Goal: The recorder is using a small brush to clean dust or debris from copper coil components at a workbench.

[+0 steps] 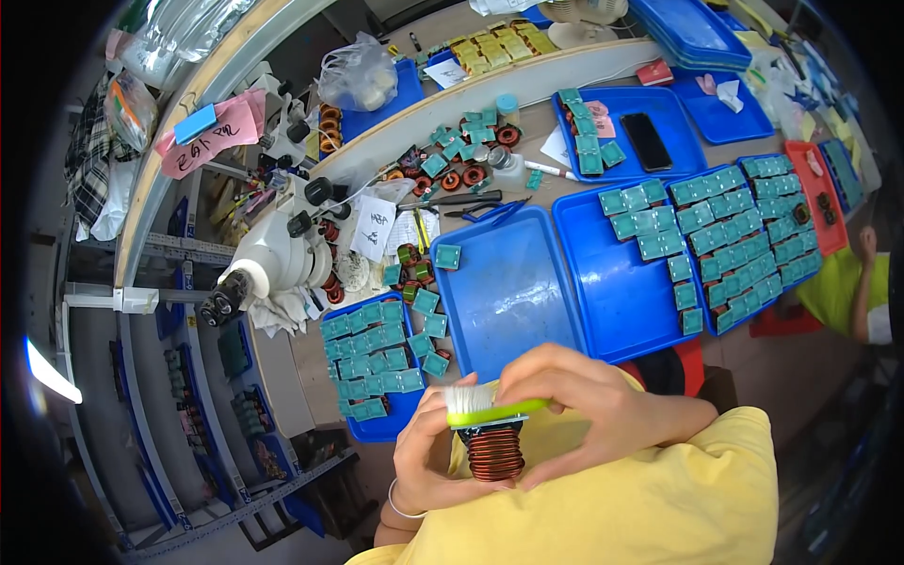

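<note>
Close to my chest, my left hand (pixel 420 461) grips a copper-wound coil (pixel 495 454) with a dark top and a flat base plate on its upper side. The fingers of my right hand (pixel 598 400) are closed around the lime-green handle of a brush (pixel 513 411). Its white bristles look smeared and sit over the coil's upper end. My right thumb reaches down near the coil's lower edge; whether it touches the coil I cannot tell.
Blue trays (pixel 508 328) line the bench, several bearing rows of teal-topped coils (pixel 730 235). Pliers (pixel 494 211), loose coils (pixel 450 179) and a white microscope (pixel 268 259) stand beyond. A phone (pixel 647 141) lies in a far tray. Another person's arm (pixel 863 282) shows at right.
</note>
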`<act>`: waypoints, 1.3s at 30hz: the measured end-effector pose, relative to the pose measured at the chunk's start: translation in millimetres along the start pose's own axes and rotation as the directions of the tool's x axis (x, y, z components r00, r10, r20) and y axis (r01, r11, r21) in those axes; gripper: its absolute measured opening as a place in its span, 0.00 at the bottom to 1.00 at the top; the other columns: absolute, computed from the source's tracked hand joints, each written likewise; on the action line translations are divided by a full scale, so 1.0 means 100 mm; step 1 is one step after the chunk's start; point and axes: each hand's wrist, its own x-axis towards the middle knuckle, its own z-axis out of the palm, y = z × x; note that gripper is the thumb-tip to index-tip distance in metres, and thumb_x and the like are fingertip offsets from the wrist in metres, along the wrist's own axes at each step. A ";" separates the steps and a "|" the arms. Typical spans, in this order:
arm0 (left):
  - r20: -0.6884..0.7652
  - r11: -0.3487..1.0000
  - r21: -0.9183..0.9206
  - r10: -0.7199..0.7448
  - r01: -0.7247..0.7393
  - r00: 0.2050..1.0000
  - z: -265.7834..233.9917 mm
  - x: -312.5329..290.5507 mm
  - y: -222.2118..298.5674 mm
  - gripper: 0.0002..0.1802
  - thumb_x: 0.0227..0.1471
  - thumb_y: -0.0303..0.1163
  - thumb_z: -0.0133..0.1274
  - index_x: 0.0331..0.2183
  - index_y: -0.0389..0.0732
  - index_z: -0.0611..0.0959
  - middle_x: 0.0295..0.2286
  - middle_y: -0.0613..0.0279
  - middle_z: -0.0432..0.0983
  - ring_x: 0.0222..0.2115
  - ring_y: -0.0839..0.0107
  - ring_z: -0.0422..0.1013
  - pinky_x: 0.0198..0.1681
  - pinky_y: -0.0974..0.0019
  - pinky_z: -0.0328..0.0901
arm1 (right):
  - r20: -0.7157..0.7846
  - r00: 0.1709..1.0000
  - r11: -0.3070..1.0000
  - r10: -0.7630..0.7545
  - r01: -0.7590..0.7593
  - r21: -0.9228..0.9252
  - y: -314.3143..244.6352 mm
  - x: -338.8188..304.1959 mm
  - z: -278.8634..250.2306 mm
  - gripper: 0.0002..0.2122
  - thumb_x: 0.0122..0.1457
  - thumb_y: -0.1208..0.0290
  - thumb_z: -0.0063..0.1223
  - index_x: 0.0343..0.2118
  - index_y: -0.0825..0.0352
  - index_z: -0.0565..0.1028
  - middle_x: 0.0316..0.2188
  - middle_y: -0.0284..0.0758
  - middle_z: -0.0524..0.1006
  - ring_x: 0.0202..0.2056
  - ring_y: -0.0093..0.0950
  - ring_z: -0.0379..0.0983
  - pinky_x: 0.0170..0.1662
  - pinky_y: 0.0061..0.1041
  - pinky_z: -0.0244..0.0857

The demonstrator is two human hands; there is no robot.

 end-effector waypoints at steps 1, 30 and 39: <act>-0.007 1.000 -0.009 0.008 -0.008 1.000 0.00 -0.01 -0.02 0.36 0.21 0.32 0.70 0.37 0.34 0.72 0.34 0.53 0.72 0.36 0.60 0.68 0.50 0.49 0.56 | -0.040 0.999 0.993 0.014 -0.018 -0.115 0.00 -0.03 -0.06 0.19 0.40 0.65 0.65 0.34 0.68 0.72 0.36 0.36 0.69 0.29 0.20 0.67 0.22 0.14 0.57; 0.015 0.738 0.634 0.289 -0.233 0.957 0.02 0.25 0.20 0.43 0.15 0.52 0.68 0.35 0.35 0.74 0.28 0.60 0.68 0.31 0.66 0.65 0.38 0.62 0.61 | 0.183 0.883 0.602 0.432 -0.434 0.670 0.41 -0.09 0.09 0.27 0.40 0.76 0.64 0.45 0.71 0.65 0.37 0.30 0.68 0.24 0.14 0.55 0.29 0.12 0.52; -0.013 0.761 0.626 0.232 -0.173 0.973 0.03 0.24 0.24 0.42 0.13 0.53 0.68 0.33 0.36 0.75 0.27 0.61 0.67 0.29 0.67 0.65 0.36 0.63 0.61 | 0.237 0.897 0.574 0.374 -0.425 0.700 0.46 -0.09 0.11 0.26 0.42 0.74 0.63 0.45 0.71 0.65 0.37 0.30 0.69 0.24 0.14 0.56 0.31 0.13 0.53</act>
